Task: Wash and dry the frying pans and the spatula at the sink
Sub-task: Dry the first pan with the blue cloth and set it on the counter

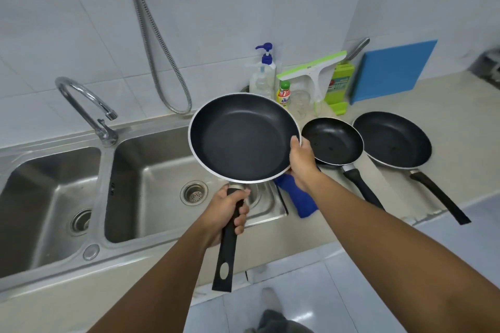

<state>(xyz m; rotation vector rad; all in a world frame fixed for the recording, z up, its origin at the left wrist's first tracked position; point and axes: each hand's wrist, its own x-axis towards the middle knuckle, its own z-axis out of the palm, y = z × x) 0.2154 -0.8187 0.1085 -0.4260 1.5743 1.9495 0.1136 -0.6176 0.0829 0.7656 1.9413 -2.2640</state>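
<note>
I hold a large black frying pan [240,138] with a silver rim above the right edge of the sink's right basin [162,159]. My left hand [230,211] is shut on its black handle. My right hand [301,159] grips the pan's right rim, and a blue cloth [300,197] shows under that hand and wrist. On the counter to the right lie a small black frying pan [332,140] and a second large black pan [392,140], both with handles pointing toward me. No spatula is in view.
A double steel sink with a curved faucet [84,105] sits on the left. Behind the pans stand a soap pump bottle [263,73], a small yellow bottle [283,94], a glass [300,104], a green squeegee [313,70] and a blue board [389,70]. A shower hose [154,43] hangs on the tiled wall.
</note>
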